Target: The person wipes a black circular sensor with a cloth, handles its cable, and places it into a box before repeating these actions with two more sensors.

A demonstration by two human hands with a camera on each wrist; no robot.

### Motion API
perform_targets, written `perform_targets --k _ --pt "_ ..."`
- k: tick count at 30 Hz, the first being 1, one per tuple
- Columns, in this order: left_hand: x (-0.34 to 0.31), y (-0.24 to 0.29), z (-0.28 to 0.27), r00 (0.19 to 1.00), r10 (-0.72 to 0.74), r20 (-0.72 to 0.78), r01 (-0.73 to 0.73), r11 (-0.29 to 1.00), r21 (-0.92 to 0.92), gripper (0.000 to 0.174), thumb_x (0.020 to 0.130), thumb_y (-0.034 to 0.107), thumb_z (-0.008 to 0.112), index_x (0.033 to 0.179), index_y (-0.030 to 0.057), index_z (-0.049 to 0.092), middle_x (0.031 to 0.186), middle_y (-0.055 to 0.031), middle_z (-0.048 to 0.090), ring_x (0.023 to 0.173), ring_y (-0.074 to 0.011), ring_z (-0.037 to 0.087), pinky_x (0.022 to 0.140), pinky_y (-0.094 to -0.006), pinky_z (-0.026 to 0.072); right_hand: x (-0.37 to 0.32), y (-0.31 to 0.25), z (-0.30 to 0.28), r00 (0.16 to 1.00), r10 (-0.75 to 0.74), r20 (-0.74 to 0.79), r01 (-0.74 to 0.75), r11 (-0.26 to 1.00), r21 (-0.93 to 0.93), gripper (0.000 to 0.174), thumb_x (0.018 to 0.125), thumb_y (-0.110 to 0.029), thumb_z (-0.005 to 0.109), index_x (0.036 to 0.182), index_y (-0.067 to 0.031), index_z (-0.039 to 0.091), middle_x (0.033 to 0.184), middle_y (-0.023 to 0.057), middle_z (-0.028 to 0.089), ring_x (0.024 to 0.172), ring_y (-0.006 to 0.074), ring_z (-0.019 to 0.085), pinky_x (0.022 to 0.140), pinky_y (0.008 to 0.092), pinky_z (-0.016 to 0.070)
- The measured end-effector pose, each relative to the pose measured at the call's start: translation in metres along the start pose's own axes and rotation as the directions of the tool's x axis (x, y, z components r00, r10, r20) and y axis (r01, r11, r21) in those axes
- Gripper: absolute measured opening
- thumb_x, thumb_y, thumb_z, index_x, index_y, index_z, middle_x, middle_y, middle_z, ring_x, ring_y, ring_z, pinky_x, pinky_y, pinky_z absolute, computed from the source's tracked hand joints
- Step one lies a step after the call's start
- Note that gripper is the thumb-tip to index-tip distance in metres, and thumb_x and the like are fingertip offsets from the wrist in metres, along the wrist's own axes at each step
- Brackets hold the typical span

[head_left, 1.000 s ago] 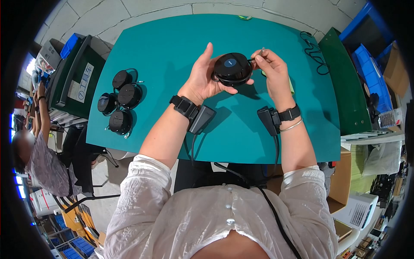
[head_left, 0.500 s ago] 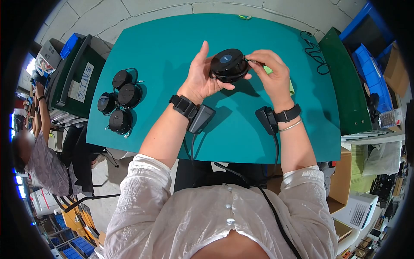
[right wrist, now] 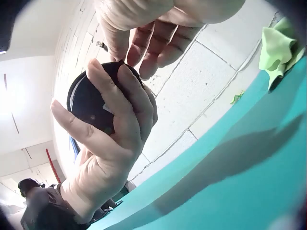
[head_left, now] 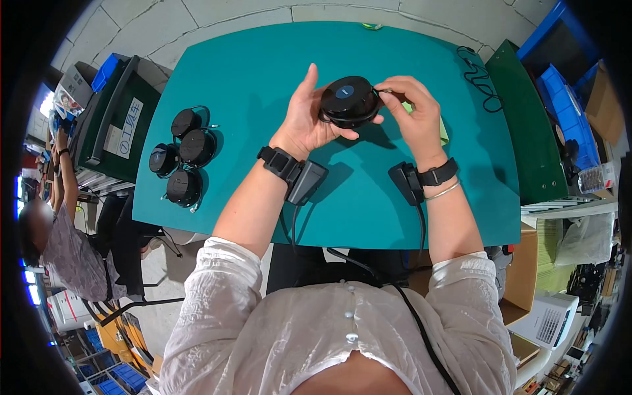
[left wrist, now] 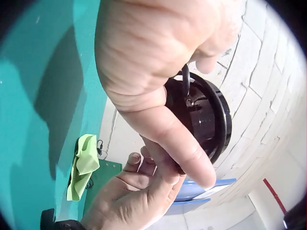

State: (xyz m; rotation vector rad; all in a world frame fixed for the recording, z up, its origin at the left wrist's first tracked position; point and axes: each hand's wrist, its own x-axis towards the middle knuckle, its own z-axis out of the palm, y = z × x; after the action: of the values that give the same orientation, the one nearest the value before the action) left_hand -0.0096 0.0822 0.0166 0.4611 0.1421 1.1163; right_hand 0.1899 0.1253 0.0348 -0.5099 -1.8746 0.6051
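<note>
A glossy black round device (head_left: 349,99) with a blue disc label on top is held above the table by my left hand (head_left: 304,118). The left fingers (right wrist: 115,103) lie spread across its underside, and the thumb stands out away from it. A black cable (left wrist: 221,112) is wound round the device's side. My right hand (head_left: 420,108) is at the device's right edge and pinches the cable's end between thumb and forefinger. A small metal plug (right wrist: 101,46) sticks out past those fingertips. The other right fingers hang loosely curled.
Several similar black devices (head_left: 197,147) with wound cables sit on the green table (head_left: 250,79) at left. A light green cloth (left wrist: 85,163) lies beyond the right hand. A loose black cable (head_left: 482,82) lies at the far right. A dark green bin (head_left: 115,125) stands beside the table's left edge.
My right hand has brought the cable's end in from the right to the device's edge. The device has shifted slightly left. Over the last half second almost nothing moved.
</note>
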Motion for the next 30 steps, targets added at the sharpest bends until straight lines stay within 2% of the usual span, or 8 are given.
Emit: perform_targets --k 2,7,9,11,13,15,20,30 --pt "0.0 -0.001 0.002 1.0 0.006 -0.014 -0.006 1.0 0.023 0.086 0.091 0.064 0.037 0.136 -0.0097 0.028 0.124 -0.0374 0.044 0.107 -0.0575 0.051 0.063 -0.0538 0.061 -0.001 0.005 0.001 0.994 0.108 -0.014 -0.104 0.98 0.172 0.011 0.086 -0.006 0.065 0.097 -0.0037 0.068 0.093 0.0046 0.065 0.078 0.013 0.064 0.068 0.0249 0.0523" --pt "0.001 -0.001 0.004 0.999 0.014 -0.03 -0.013 0.999 0.038 0.085 0.092 0.063 0.036 0.137 -0.0076 0.027 0.13 -0.0359 0.041 0.111 -0.0574 0.049 0.068 -0.058 0.0592 -0.002 0.012 0.0 0.98 0.193 0.046 -0.198 0.957 0.214 0.017 0.088 -0.008 0.062 0.105 -0.0034 0.064 0.102 0.0054 0.064 0.088 0.0131 0.063 0.076 0.0277 0.0509" --pt "0.002 -0.005 0.01 0.979 0.138 -0.149 -0.109 0.976 0.188 0.083 0.092 0.064 0.035 0.138 -0.0039 0.028 0.136 -0.0297 0.039 0.121 -0.0526 0.044 0.083 -0.0671 0.0512 -0.002 0.013 0.0 0.975 0.209 0.072 -0.219 0.955 0.197 0.021 0.09 -0.01 0.06 0.111 -0.0039 0.062 0.107 0.0066 0.063 0.093 0.0138 0.062 0.079 0.0281 0.0499" --pt "0.004 -0.007 0.012 0.978 0.161 -0.131 -0.134 0.972 0.193 0.082 0.092 0.064 0.036 0.139 -0.002 0.028 0.138 -0.0264 0.039 0.124 -0.0483 0.042 0.09 -0.0685 0.0444 0.0 0.011 0.001 0.949 0.302 0.09 -0.313 0.866 0.39 0.033 0.093 -0.016 0.057 0.123 -0.0052 0.054 0.12 0.0095 0.058 0.102 0.0167 0.059 0.087 0.031 0.047" --pt "0.006 -0.007 0.01 0.976 0.186 -0.112 -0.162 0.967 0.196 0.081 0.091 0.065 0.037 0.139 -0.0001 0.029 0.139 -0.0232 0.038 0.128 -0.044 0.041 0.098 -0.0698 0.0377 -0.001 0.017 -0.001 0.935 0.339 0.11 -0.356 0.877 0.322 0.041 0.093 -0.021 0.058 0.129 -0.0052 0.049 0.126 0.0117 0.054 0.106 0.0198 0.058 0.089 0.0335 0.0464" --pt "0.006 -0.008 0.007 0.975 0.189 -0.117 -0.144 0.938 0.314 0.082 0.091 0.066 0.037 0.141 0.0016 0.028 0.139 -0.0203 0.039 0.129 -0.037 0.041 0.102 -0.0647 0.0343 -0.002 0.022 0.001 0.919 0.374 0.128 -0.395 0.884 0.252 0.05 0.092 -0.026 0.059 0.135 -0.0053 0.043 0.132 0.0139 0.05 0.111 0.0228 0.056 0.091 0.036 0.0458" --pt "0.007 -0.012 0.012 0.966 0.221 -0.136 -0.142 0.89 0.433 0.083 0.092 0.067 0.033 0.146 0.0045 0.022 0.14 -0.0184 0.039 0.127 -0.0336 0.042 0.103 -0.056 0.0364 -0.006 0.03 0.007 0.876 0.427 0.223 -0.449 0.891 0.059 0.093 0.077 -0.044 0.076 0.145 -0.0032 0.028 0.143 0.0206 0.037 0.124 0.0329 0.047 0.097 0.0429 0.0427" --pt "0.008 -0.028 0.022 0.975 0.204 -0.082 -0.13 0.835 0.534 0.086 0.092 0.066 0.032 0.149 0.0047 0.015 0.143 -0.0143 0.037 0.131 -0.0284 0.039 0.106 -0.0459 0.0341 -0.005 0.022 0.012 0.9 0.313 0.304 -0.34 0.939 0.039 0.108 0.066 -0.034 0.085 0.149 -0.0078 0.02 0.142 0.0229 0.035 0.133 0.0355 0.036 0.107 0.0418 0.036"
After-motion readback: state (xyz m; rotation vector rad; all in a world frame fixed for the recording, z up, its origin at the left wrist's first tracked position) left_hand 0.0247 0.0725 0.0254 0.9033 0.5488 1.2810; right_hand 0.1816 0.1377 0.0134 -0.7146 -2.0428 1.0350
